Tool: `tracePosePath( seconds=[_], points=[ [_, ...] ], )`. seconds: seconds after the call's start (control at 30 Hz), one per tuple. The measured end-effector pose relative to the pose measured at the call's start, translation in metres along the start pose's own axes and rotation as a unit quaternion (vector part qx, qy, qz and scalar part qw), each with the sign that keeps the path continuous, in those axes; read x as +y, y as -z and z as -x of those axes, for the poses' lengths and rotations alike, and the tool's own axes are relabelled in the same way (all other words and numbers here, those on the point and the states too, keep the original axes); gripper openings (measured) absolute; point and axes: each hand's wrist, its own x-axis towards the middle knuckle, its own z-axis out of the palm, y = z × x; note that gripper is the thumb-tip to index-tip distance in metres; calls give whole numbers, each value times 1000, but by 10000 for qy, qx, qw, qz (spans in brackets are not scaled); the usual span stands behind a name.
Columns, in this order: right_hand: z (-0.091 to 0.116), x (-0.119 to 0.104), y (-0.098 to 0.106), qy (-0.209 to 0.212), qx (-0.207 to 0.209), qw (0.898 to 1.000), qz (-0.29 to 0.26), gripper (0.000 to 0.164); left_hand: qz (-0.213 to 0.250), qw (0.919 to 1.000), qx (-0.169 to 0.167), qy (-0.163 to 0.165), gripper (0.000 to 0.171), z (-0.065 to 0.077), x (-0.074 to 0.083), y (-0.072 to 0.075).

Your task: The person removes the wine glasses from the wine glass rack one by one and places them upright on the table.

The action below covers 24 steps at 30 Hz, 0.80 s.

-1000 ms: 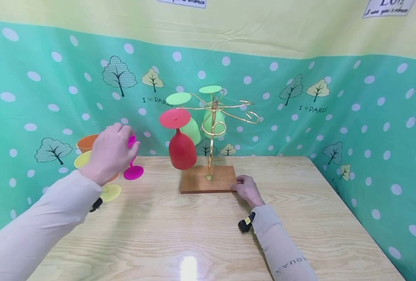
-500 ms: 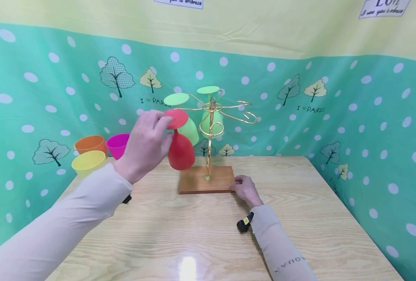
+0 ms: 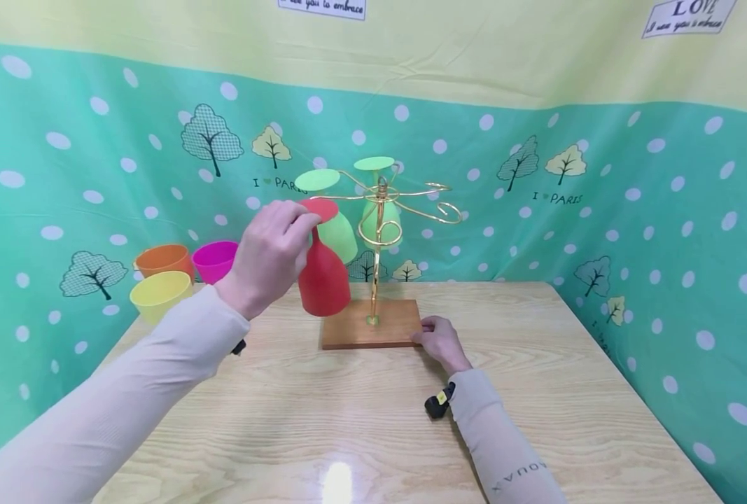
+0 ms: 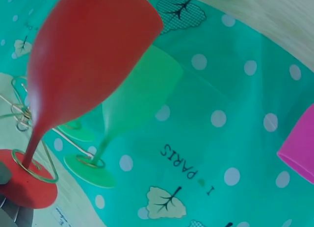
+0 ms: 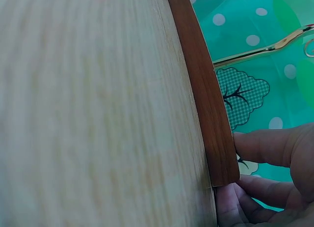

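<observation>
My left hand (image 3: 272,255) pinches the foot of a red plastic goblet (image 3: 324,280), which hangs bowl-down at the left of a gold wire glass rack (image 3: 378,273). In the left wrist view, fingertips touch the goblet's round foot (image 4: 37,192), and a wire ring circles the stem beside it. Two green goblets hang upside down behind: one (image 3: 341,238) near the red goblet, the other (image 3: 376,164) behind the pole. My right hand (image 3: 441,343) grips the right front corner of the rack's wooden base (image 3: 354,329), thumb and fingers at its edge.
Upright at the table's left stand an orange goblet (image 3: 165,259), a yellow goblet (image 3: 161,290) and a magenta goblet (image 3: 212,260), partly behind my left arm. Bare wire loops (image 3: 450,212) reach out on the rack's right. A patterned curtain (image 3: 600,245) closes in the back and sides.
My left hand has come rightward from beside the magenta goblet to the red goblet and taken hold of its foot. The red bowl sits slightly lower. My right hand stays at the base.
</observation>
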Motion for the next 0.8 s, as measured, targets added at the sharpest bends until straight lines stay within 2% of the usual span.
tracePosePath(
  seconds=[0.2,0.57,0.8],
  points=[
    [0,1,-1,36,-11,10000,24,47,-175,9997,141,44,13,-4,-6,0],
    [0,1,0,44,-5,10000,73,46,-280,9974,223,628,11,-17,-13,-11],
    [0,-1,-1,-2,-23,10000,46,47,-52,9953,280,922,12,-26,-10,-18]
  ],
)
